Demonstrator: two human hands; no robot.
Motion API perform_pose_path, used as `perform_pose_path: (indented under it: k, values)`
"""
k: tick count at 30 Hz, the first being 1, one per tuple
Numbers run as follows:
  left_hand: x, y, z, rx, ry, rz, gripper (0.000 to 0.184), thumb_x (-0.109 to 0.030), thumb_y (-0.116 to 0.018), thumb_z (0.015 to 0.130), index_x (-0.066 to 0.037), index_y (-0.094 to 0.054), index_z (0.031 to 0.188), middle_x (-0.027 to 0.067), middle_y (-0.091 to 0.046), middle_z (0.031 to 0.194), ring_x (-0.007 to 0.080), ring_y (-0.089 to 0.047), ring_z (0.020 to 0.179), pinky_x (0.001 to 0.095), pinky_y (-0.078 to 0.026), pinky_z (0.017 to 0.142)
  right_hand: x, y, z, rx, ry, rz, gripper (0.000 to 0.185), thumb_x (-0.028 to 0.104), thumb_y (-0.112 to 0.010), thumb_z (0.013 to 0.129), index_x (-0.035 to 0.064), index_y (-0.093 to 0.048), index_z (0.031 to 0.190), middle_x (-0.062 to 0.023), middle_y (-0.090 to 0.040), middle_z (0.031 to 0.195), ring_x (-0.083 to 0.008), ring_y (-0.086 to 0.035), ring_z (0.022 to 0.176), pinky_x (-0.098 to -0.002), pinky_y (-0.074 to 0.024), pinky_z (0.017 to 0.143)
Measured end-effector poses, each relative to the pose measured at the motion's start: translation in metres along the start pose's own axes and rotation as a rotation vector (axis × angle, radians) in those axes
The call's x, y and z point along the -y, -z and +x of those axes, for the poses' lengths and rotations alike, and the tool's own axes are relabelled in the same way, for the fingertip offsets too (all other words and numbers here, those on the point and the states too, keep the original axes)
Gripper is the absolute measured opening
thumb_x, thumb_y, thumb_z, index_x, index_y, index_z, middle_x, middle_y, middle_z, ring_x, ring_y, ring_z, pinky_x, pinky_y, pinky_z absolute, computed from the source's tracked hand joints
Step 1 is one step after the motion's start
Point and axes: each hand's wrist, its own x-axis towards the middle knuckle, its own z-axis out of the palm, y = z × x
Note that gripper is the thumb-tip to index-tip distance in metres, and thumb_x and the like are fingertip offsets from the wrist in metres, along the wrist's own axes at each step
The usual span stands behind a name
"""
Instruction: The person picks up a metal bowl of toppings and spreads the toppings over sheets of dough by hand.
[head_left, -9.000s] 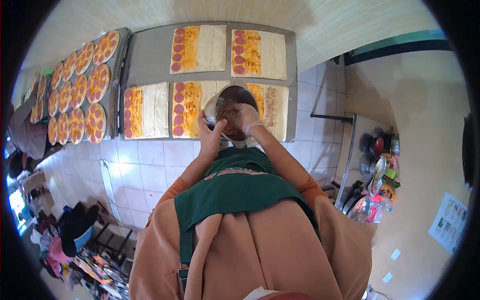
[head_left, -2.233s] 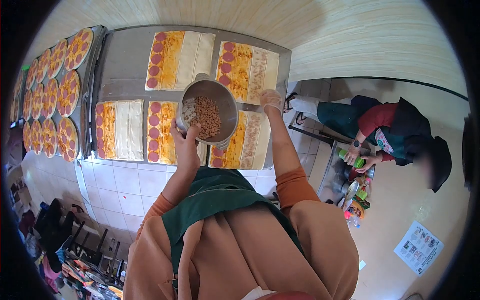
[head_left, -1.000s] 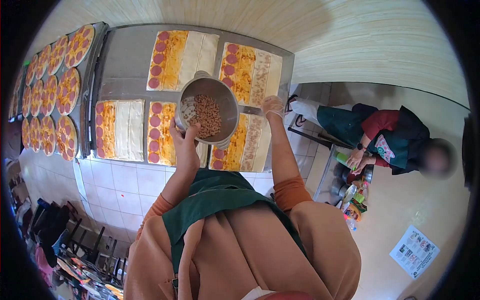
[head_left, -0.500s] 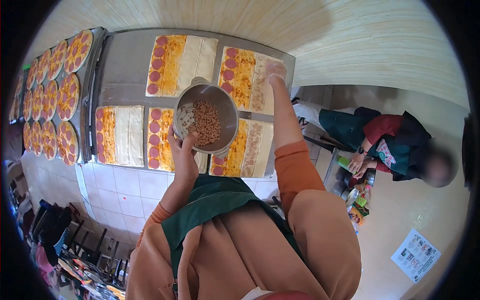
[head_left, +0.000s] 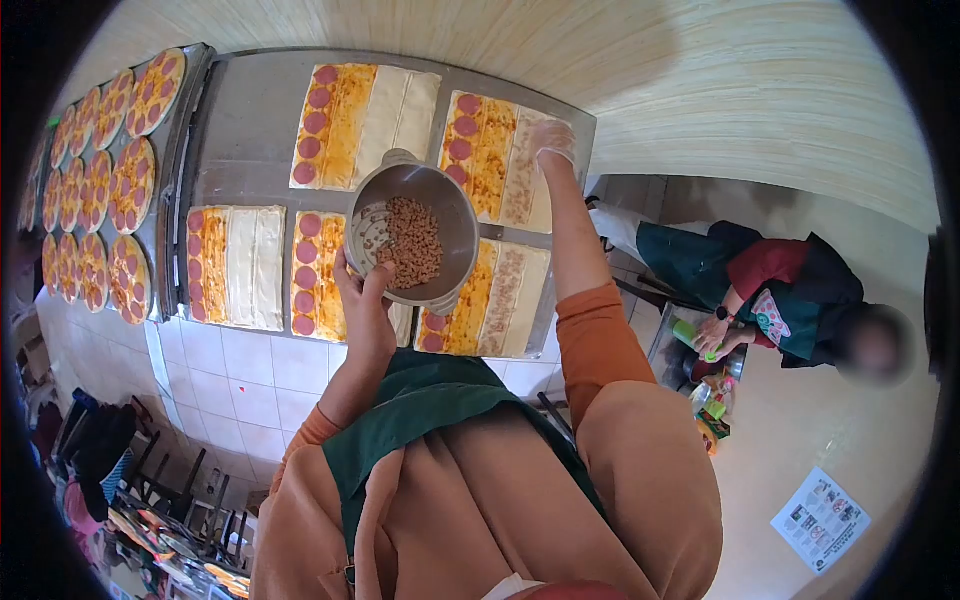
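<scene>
My left hand (head_left: 368, 300) grips the near rim of a metal pot (head_left: 462, 230), thumb inside. Crumbled ground meat (head_left: 410, 240) lies in the pot, which is held tilted above the pastry sheets. My right hand (head_left: 553, 140), in a clear plastic glove, rests over the meat strip of the far right pastry sheet (head_left: 490, 150); its fingers look flat, though partly hidden. That sheet carries pepperoni slices, a sauced strip and a strip of ground meat. The near right sheet (head_left: 525, 300) has a similar meat strip and is partly covered by the pot.
More sheets with pepperoni and sauce, such as the near left sheet (head_left: 255, 270), lie on the metal table (head_left: 245, 110). Round pizzas (head_left: 132, 185) fill a tray at left. A co-worker (head_left: 770, 270) handles green items at a small table on the right. Wall borders the far side.
The view has shifted slightly. My right hand stays over the far right sheet, having moved only a little, and my left hand keeps the pot in place. The co-worker's hands have moved slightly.
</scene>
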Motion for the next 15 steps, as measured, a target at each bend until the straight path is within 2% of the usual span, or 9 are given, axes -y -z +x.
perform_pose_path:
  k: [3, 6, 9, 12, 14, 15]
  values:
    - [0.001, -0.001, 0.000, -0.001, -0.001, 0.000, 0.076, -0.015, -0.061, 0.081, -0.008, -0.016, 0.142, 0.0142, -0.045, 0.125, 0.0212, -0.050, 0.110, 0.0351, -0.043, 0.090, -0.002, -0.004, -0.002, -0.020, -0.120, 0.196, 0.033, 0.025, -0.046, 0.087, 0.0035, -0.070, 0.093, -0.0205, -0.066, 0.101, -0.0334, -0.063, 0.097, -0.0437, -0.0488, 0.084]
    - [0.002, -0.001, 0.000, 0.003, 0.011, 0.007, 0.077, -0.015, -0.061, 0.082, -0.007, -0.015, 0.143, 0.0144, -0.045, 0.126, 0.0211, -0.049, 0.111, 0.0349, -0.043, 0.091, -0.004, -0.001, 0.000, -0.036, -0.142, 0.304, 0.037, 0.031, -0.044, 0.088, 0.0057, -0.070, 0.097, -0.0193, -0.066, 0.104, -0.0329, -0.062, 0.102, -0.0430, -0.0476, 0.087]
    - [0.005, -0.001, 0.000, -0.003, 0.013, 0.018, 0.079, -0.014, -0.062, 0.082, -0.007, -0.014, 0.144, 0.0143, -0.045, 0.125, 0.0205, -0.049, 0.110, 0.0346, -0.042, 0.091, -0.002, 0.017, -0.012, -0.091, -0.144, 0.223, 0.039, 0.036, -0.044, 0.089, 0.0080, -0.070, 0.096, -0.0170, -0.067, 0.102, -0.0326, -0.064, 0.096, -0.0429, -0.0490, 0.083]
    - [0.006, -0.005, -0.001, -0.009, 0.001, 0.020, 0.081, -0.013, -0.064, 0.081, -0.005, -0.013, 0.143, 0.0148, -0.045, 0.123, 0.0198, -0.049, 0.109, 0.0346, -0.042, 0.092, 0.001, 0.067, -0.043, -0.023, -0.131, 0.323, 0.033, 0.035, -0.050, 0.088, 0.0089, -0.071, 0.094, -0.0137, -0.069, 0.093, -0.0287, -0.067, 0.085, -0.0411, -0.0514, 0.077]
    - [0.009, -0.008, 0.002, 0.001, -0.015, 0.015, 0.083, -0.012, -0.066, 0.079, -0.001, -0.013, 0.142, 0.0162, -0.045, 0.121, 0.0197, -0.048, 0.108, 0.0340, -0.042, 0.093, 0.017, 0.114, -0.099, 0.001, -0.127, 0.840, 0.023, 0.027, -0.061, 0.084, 0.0077, -0.071, 0.091, -0.0105, -0.069, 0.082, -0.0209, -0.067, 0.074, -0.0360, -0.0527, 0.071]
    - [0.011, -0.009, 0.003, -0.001, -0.032, 0.057, 0.083, -0.012, -0.066, 0.079, 0.000, -0.013, 0.142, 0.0164, -0.045, 0.121, 0.0198, -0.048, 0.108, 0.0337, -0.042, 0.093, 0.030, 0.120, -0.122, 0.115, -0.061, 1.137, 0.015, 0.019, -0.065, 0.079, 0.0097, -0.070, 0.089, -0.0110, -0.069, 0.082, -0.0224, -0.066, 0.075, -0.0349, -0.0521, 0.071]
